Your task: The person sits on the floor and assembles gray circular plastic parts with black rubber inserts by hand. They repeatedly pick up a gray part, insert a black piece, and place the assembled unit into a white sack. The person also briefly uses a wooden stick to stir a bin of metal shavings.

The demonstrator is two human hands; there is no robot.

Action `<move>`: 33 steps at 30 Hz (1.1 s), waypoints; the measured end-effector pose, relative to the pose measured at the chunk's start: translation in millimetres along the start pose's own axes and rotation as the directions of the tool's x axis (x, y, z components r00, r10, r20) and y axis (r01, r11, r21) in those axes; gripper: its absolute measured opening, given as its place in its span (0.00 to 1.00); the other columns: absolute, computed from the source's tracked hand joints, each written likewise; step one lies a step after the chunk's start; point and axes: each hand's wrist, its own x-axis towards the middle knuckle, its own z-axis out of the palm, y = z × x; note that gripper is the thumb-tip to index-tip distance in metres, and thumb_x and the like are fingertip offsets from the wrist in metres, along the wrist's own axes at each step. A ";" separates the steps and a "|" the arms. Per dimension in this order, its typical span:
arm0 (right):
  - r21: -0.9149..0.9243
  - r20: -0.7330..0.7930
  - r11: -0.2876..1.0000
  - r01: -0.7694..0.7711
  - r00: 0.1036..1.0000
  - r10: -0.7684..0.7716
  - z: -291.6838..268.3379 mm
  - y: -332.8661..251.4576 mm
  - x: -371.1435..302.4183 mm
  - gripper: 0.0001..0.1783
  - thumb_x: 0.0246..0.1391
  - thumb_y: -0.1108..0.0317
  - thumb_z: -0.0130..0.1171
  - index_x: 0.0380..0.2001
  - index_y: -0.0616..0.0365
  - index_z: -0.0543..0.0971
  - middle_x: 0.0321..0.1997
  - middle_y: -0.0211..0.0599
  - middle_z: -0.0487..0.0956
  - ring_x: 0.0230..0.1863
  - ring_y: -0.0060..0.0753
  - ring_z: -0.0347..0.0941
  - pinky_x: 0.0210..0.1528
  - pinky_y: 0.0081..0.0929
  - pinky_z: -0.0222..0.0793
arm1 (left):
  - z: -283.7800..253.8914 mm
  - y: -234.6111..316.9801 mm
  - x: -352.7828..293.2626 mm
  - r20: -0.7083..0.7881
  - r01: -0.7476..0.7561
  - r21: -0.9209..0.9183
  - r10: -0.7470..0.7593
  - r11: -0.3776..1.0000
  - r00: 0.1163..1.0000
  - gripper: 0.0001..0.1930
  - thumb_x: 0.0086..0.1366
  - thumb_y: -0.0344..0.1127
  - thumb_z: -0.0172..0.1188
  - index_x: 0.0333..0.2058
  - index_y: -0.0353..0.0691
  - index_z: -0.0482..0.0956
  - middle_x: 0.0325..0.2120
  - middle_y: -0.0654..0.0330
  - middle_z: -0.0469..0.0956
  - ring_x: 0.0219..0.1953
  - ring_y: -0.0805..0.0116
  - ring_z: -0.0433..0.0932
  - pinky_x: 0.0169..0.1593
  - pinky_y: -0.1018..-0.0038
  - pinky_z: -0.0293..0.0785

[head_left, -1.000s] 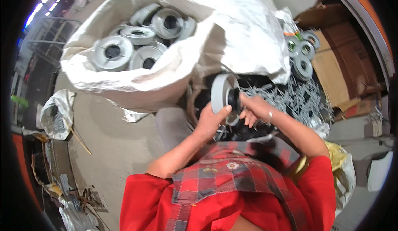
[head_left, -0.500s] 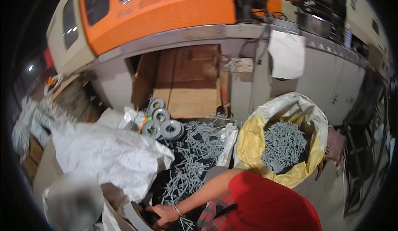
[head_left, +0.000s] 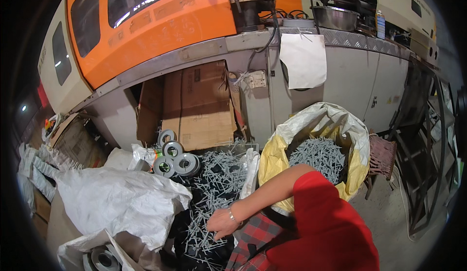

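Observation:
My right hand (head_left: 224,223), with a silvery bracelet at the wrist, reaches down onto a loose pile of thin grey stick-like pieces (head_left: 219,173) on a dark sheet. Its fingers are bent and drawn together at the pieces; whatever is between them I cannot make out. My left hand is out of sight. Thick grey rings (head_left: 104,260) lie inside a pale open sack (head_left: 78,248) at the lower left. Several more grey rings (head_left: 186,164) are grouped at the far left side of the pile.
Right of the pile stands a yellow and white sack (head_left: 360,154) full of similar grey pieces (head_left: 318,158). A white sack (head_left: 116,200) lies to the left. Behind are a cardboard box (head_left: 199,108) and a large orange machine (head_left: 160,27). A metal rack (head_left: 428,173) stands at right.
My right hand has left the grey ring at the lower left and moved right, onto the grey pieces. A blurred pale round thing at the lower left is gone from view. The view has shifted.

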 end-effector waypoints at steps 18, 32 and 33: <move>0.406 -0.024 0.866 0.294 0.950 -0.311 26.8 28.2 84.9 0.18 0.42 0.64 0.60 0.39 0.56 0.78 0.36 0.38 0.77 0.31 0.40 0.73 0.33 0.32 0.70 | 38.1 29.0 -135.5 0.809 0.203 -0.065 -0.067 0.977 0.584 0.13 0.52 0.43 0.61 0.31 0.40 0.75 0.28 0.58 0.74 0.33 0.61 0.73 0.43 0.68 0.68; 0.496 0.315 0.845 -0.200 0.948 0.040 92.4 -61.7 207.0 0.17 0.43 0.61 0.59 0.37 0.57 0.79 0.32 0.39 0.78 0.30 0.37 0.75 0.32 0.32 0.71 | 34.5 -12.6 -88.9 0.953 0.533 0.017 -0.176 0.846 0.248 0.17 0.56 0.41 0.54 0.42 0.41 0.75 0.39 0.53 0.75 0.43 0.56 0.74 0.44 0.62 0.72; 0.491 0.344 0.843 -0.221 0.938 0.045 81.0 -68.7 198.2 0.17 0.43 0.60 0.59 0.37 0.58 0.79 0.32 0.39 0.78 0.29 0.37 0.75 0.32 0.32 0.71 | 24.4 -10.2 -86.4 0.952 0.508 0.085 -0.220 0.857 0.212 0.17 0.56 0.41 0.54 0.42 0.41 0.76 0.39 0.52 0.75 0.43 0.56 0.74 0.45 0.62 0.72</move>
